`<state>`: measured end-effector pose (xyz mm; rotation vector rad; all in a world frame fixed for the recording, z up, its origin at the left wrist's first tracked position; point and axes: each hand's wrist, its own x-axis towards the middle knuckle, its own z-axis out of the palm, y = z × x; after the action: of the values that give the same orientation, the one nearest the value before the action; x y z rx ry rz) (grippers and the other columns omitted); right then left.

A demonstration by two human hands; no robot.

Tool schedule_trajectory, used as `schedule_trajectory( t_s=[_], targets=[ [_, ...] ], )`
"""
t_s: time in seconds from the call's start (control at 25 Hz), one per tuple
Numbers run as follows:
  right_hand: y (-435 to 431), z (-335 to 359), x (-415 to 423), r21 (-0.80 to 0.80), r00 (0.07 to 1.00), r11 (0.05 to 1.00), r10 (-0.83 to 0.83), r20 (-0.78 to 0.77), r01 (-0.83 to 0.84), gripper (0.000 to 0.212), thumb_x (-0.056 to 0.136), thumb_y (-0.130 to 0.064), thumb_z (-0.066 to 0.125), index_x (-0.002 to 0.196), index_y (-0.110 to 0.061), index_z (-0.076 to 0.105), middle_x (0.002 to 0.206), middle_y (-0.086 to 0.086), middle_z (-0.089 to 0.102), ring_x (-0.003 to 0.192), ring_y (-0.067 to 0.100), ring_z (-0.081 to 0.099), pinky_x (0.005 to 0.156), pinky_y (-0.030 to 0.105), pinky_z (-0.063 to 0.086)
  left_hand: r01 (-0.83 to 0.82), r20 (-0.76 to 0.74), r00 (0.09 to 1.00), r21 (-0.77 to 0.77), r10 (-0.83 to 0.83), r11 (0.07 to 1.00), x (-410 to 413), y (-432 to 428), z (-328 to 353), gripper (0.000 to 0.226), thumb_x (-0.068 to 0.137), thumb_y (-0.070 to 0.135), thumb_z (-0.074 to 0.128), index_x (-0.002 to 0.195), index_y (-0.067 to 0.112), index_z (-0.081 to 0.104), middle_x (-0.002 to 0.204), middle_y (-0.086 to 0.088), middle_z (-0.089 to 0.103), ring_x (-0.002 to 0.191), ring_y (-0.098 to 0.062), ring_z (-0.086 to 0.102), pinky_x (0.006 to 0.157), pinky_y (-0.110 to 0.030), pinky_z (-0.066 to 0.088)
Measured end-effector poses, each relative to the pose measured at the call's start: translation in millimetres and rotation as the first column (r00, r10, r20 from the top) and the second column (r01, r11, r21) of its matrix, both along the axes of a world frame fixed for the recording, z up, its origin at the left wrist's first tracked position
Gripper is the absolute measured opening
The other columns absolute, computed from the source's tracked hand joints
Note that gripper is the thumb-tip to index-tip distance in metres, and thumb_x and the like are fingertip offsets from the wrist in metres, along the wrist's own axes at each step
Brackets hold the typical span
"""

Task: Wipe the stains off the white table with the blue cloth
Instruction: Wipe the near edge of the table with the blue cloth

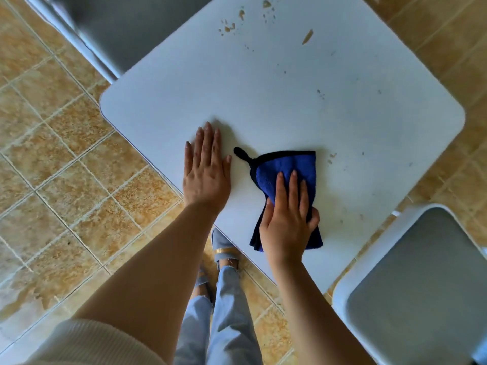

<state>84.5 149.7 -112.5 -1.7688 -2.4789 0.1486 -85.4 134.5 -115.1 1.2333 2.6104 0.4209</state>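
1. Blue microfibre, edged in black with a hanging loop, makes up the blue cloth, which is spread just right of the frame's centre on the white table, near the table's lower edge.
2. The cloth is pinned under the right hand: the fingers are laid flat over the fabric while the thumb is curled round its bunched lower part, so it is gripped and pressed at once.
3. The left hand is laid open and flat on the bare tabletop just left of the cloth, holding nothing.
4. Brown stains are seen clustered near the top of the frame, with a streak to their right and small specks just beside the cloth's right edge.
5. The far stains are judged the likeliest to be missed, because a long reach is needed from the lower edge.
6. Residue could be smeared instead of lifted if one soiled face of the cloth is dragged across everything.
7. The table might be shifted if weight is leaned on the braced palm.
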Motion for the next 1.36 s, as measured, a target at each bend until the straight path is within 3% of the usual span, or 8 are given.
schedule_trajectory(
  t_s=[0.24, 0.4, 0.56, 0.72, 0.88, 1.04, 1.2, 1.36],
  targets=[
    [-25, 0, 73, 0.044, 0.994, 0.995, 0.085, 0.065, -0.087, 0.048, 0.101, -0.033, 0.040, 0.149, -0.025, 0.043, 0.157, 0.000, 0.037, 0.142, 0.021, 0.040, 0.097, 0.046, 0.038, 0.134, -0.012, 0.991, 0.012, -0.134, 0.991, 56, 0, -8, 0.059, 0.100, 0.036, 0.019, 0.153, 0.010, 0.017, 0.161, -0.008, 0.013, 0.149, -0.018, 0.006, 0.121, -0.037, -0.003],
    [11, -4, 101, 0.045, 0.984, 0.986, -0.162, 0.076, 0.159, 0.050, 0.100, -0.033, 0.040, 0.149, -0.024, 0.042, 0.158, 0.000, 0.036, 0.142, 0.022, 0.038, 0.095, 0.047, 0.039, 0.148, -0.053, 0.988, -0.004, -0.148, 0.989, 57, 0, -10, 0.060, 0.101, 0.038, 0.019, 0.154, 0.010, 0.016, 0.161, -0.008, 0.010, 0.149, -0.019, 0.004, 0.121, -0.037, -0.003],
    [64, -5, 56, 0.004, 0.945, 0.945, -0.327, -0.024, 0.327, 0.052, 0.097, -0.034, 0.040, 0.148, -0.022, 0.044, 0.157, 0.003, 0.038, 0.142, 0.026, 0.038, 0.095, 0.056, 0.041, 0.155, -0.083, 0.984, -0.017, -0.156, 0.988, 61, 4, -10, 0.061, 0.100, 0.039, 0.016, 0.153, 0.009, 0.018, 0.161, -0.009, 0.012, 0.149, -0.022, 0.007, 0.121, -0.038, -0.004],
    [45, -6, 31, 0.023, 0.992, 0.992, -0.125, -0.030, 0.126, 0.052, 0.097, -0.035, 0.043, 0.148, -0.026, 0.042, 0.158, 0.001, 0.035, 0.144, 0.022, 0.036, 0.100, 0.052, 0.036, 0.188, -0.070, 0.980, 0.022, -0.186, 0.982, 70, 24, -4, 0.058, 0.102, 0.034, 0.014, 0.153, 0.009, 0.014, 0.162, -0.007, 0.010, 0.149, -0.018, 0.005, 0.121, -0.038, -0.002],
    [-6, -4, 83, 0.022, 0.999, 0.999, -0.046, -0.016, 0.046, 0.049, 0.101, -0.033, 0.041, 0.149, -0.025, 0.041, 0.159, 0.000, 0.035, 0.144, 0.021, 0.036, 0.101, 0.048, 0.036, 0.156, -0.037, 0.987, 0.044, -0.154, 0.987, 83, 47, 0, 0.058, 0.101, 0.033, 0.011, 0.154, 0.009, 0.013, 0.162, -0.007, 0.009, 0.149, -0.018, 0.004, 0.121, -0.037, -0.003],
    [23, -5, 135, 0.042, 0.957, 0.956, -0.291, 0.025, 0.289, 0.050, 0.099, -0.034, 0.039, 0.148, -0.024, 0.043, 0.158, 0.001, 0.037, 0.143, 0.022, 0.038, 0.097, 0.048, 0.039, 0.232, -0.078, 0.970, -0.002, -0.232, 0.973, 84, 52, -10, 0.059, 0.102, 0.036, 0.016, 0.154, 0.010, 0.013, 0.162, -0.007, 0.009, 0.149, -0.018, 0.005, 0.121, -0.035, -0.004],
    [111, -3, 120, -0.046, 0.877, 0.876, -0.480, 0.006, 0.480, 0.052, 0.102, -0.032, 0.038, 0.153, -0.022, 0.034, 0.162, 0.003, 0.026, 0.148, 0.024, 0.026, 0.104, 0.057, 0.033, 0.206, -0.125, 0.972, 0.027, -0.201, 0.978, 84, 52, -15, 0.056, 0.102, 0.034, 0.025, 0.153, 0.009, 0.022, 0.160, -0.008, 0.018, 0.148, -0.020, 0.014, 0.121, -0.036, 0.002],
    [141, -5, 55, 0.034, 0.956, 0.956, -0.290, -0.043, 0.292, 0.051, 0.097, -0.034, 0.048, 0.147, -0.021, 0.046, 0.156, 0.005, 0.039, 0.142, 0.023, 0.039, 0.100, 0.054, 0.036, 0.176, -0.136, 0.977, 0.072, -0.165, 0.982, 85, 59, -14, 0.053, 0.102, 0.032, 0.028, 0.149, 0.006, 0.033, 0.156, -0.010, 0.029, 0.146, -0.023, 0.023, 0.120, -0.039, 0.011]
  ],
)
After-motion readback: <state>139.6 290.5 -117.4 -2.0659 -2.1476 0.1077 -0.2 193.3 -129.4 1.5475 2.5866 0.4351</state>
